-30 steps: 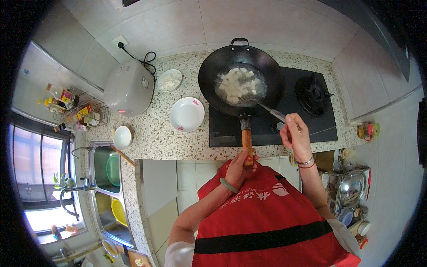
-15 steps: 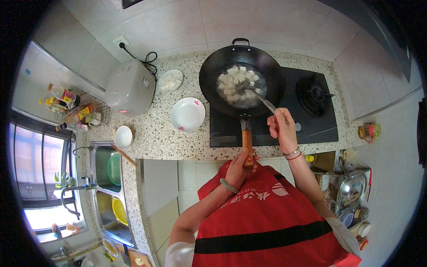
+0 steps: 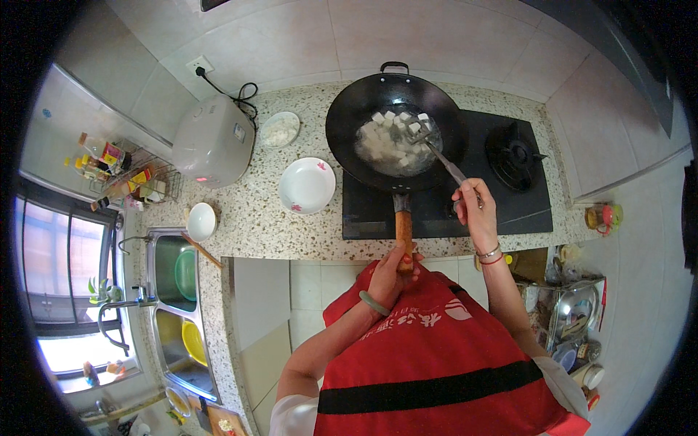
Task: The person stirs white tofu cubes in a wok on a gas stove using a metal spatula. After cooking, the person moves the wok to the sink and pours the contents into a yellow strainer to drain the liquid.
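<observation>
A black wok (image 3: pixel 349 109) stands on the left side of the black gas hob (image 3: pixel 534 211). White cubes that look like tofu (image 3: pixel 385 145) lie in cloudy liquid inside it. My left hand (image 3: pixel 392 275) is wrapped round the wok's wooden handle (image 3: pixel 403 229) at its near end. In my right hand (image 3: pixel 478 214) is the handle of a metal spatula (image 3: pixel 445 161), gripped with closed fingers. The spatula's slotted-looking head rests among the cubes at the right side of the liquid; part of it is under the surface.
Left of the wok are a white plate (image 3: pixel 307 187), a small dish of white food (image 3: pixel 280 131), a white bowl (image 3: pixel 202 221) and a rice cooker (image 3: pixel 213 143). A bare burner (image 3: pixel 515 155) is on the right. The double sink (image 3: pixel 150 272) lies far left.
My right hand and the spatula have shifted to the right, and the spatula's head has moved from the middle of the cubes toward their right side. My left hand stays on the handle.
</observation>
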Motion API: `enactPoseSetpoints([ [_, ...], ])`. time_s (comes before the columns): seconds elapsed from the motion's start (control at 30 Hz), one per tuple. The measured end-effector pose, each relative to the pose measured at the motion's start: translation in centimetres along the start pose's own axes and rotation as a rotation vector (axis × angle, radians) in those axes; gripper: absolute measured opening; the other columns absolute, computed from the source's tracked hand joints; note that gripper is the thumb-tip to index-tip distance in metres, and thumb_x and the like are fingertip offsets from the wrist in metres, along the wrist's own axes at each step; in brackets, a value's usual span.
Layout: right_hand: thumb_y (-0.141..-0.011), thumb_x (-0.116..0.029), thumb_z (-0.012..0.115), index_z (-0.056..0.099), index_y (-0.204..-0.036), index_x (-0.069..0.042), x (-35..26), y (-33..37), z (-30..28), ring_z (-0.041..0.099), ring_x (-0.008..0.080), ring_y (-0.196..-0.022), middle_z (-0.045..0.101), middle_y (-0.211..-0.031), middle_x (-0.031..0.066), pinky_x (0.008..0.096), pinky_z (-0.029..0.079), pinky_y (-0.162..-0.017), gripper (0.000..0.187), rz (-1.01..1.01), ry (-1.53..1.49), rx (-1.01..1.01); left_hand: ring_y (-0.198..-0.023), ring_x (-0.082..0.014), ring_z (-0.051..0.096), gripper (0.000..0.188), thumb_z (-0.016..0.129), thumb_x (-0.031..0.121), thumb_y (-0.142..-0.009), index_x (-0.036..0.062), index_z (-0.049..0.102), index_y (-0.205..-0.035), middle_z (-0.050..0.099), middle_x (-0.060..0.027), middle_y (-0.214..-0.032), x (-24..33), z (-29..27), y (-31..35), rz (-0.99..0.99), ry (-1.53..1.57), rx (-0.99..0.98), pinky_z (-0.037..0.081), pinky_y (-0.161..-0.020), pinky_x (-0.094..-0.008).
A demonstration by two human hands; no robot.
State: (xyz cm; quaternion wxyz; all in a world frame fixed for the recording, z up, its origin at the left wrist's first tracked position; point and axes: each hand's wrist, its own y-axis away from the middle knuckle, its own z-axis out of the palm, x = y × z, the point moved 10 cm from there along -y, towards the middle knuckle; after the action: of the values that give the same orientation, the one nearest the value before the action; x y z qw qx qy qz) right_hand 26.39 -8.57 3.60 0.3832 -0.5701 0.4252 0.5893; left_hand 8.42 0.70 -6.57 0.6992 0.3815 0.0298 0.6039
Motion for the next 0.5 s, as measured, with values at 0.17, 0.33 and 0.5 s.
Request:
enactPoseSetpoints([
  [0.17, -0.097, -0.026, 0.048, 0.053, -0.090, -0.008, -1.9, 1.5, -1.2, 0.044, 0.0023, -0.051, 0.057, -0.075, -0.0011, 0.0175, 0.032, -0.041, 0.020, -0.026, 0.005, 0.005, -0.071, -0.0149, 0.053, 0.043, 0.046, 0.042, -0.095, 0.0059, 0.050, -0.117, 0.060, -0.0083, -0.097, -0.7, -0.8, -0.5, -0.011, -0.029, 0.009, 0.046, -0.064, -0.0289],
  [0.33, -0.098, -0.025, 0.048, 0.055, -0.093, -0.007, -4.4, 3.0, -2.3, 0.044, 0.0022, -0.053, 0.057, -0.075, -0.0012, 0.0175, 0.032, -0.043, 0.020, -0.091, 0.112, 0.038, -0.071, -0.0152, 0.053, 0.035, 0.048, 0.039, -0.095, 0.0050, 0.050, -0.104, 0.060, -0.0133, -0.099, -0.5, -0.4, -0.4, -0.001, 0.013, -0.013, 0.046, -0.064, -0.0286],
  [0.5, -0.098, -0.019, 0.046, 0.057, -0.100, -0.005, -5.3, 3.1, -3.0, 0.043, 0.0023, -0.054, 0.056, -0.075, -0.0008, 0.0186, 0.034, -0.047, 0.018, -0.159, 0.224, 0.067, -0.071, -0.0153, 0.053, 0.043, 0.046, 0.044, -0.095, 0.0061, 0.049, -0.116, 0.059, -0.0090, -0.095, -0.7, -0.6, -0.4, -0.017, -0.012, 0.021, 0.046, -0.063, -0.0288],
])
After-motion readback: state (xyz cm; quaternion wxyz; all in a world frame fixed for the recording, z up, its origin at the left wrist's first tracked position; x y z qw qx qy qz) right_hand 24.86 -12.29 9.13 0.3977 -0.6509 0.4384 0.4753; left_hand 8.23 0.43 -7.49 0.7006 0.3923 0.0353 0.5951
